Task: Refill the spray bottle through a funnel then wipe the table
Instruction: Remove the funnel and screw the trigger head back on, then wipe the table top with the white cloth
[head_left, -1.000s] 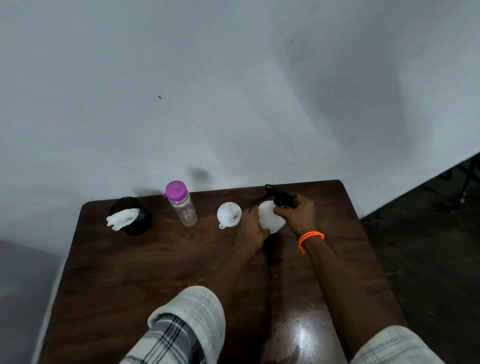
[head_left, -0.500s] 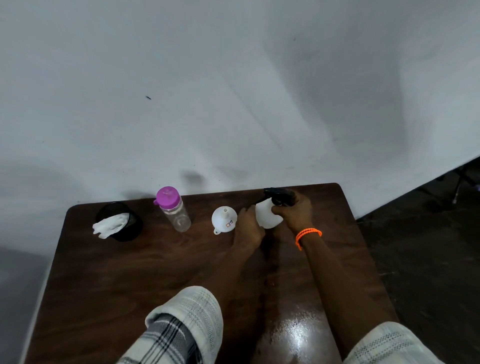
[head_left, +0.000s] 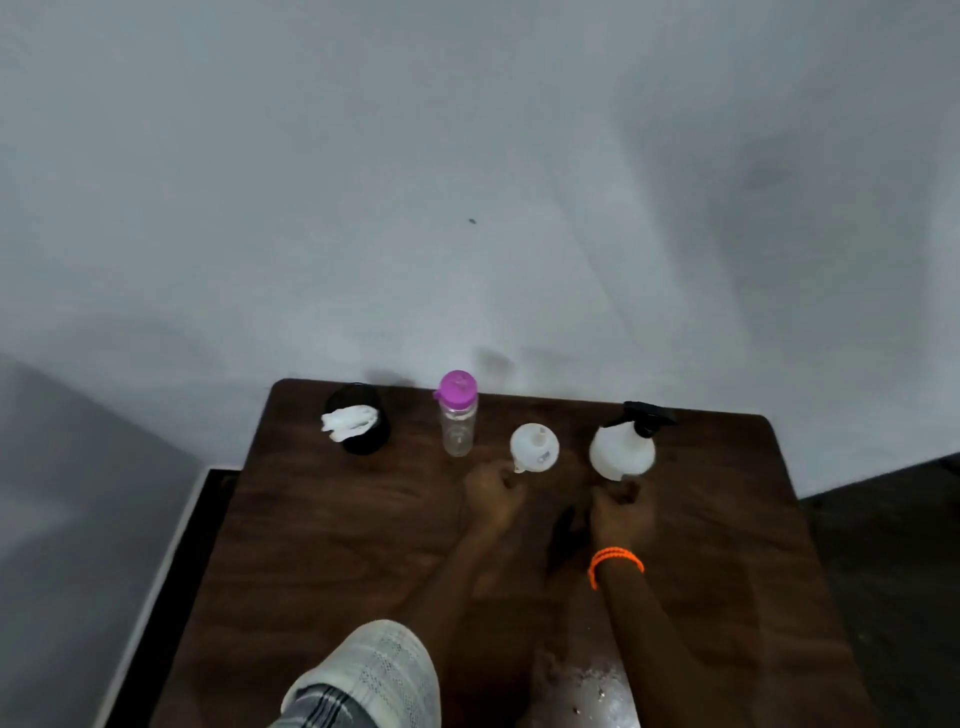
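Dark wooden table (head_left: 322, 545) against pale wall. Spray bottle (head_left: 622, 451) upright, trigger head on, right of funnel (head_left: 534, 447). Left hand (head_left: 492, 493), right hand (head_left: 618, 512) blurred, empty, curl unclear. Next: steady body, unscrew head.

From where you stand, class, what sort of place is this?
Probably a bare staged workspace, not a kitchen: a dark wooden table against a plain white backdrop, holding a white spray bottle with black trigger and a white plastic funnel.

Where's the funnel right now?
In the head view the funnel sits on the table, between the pink-capped bottle and the spray bottle.
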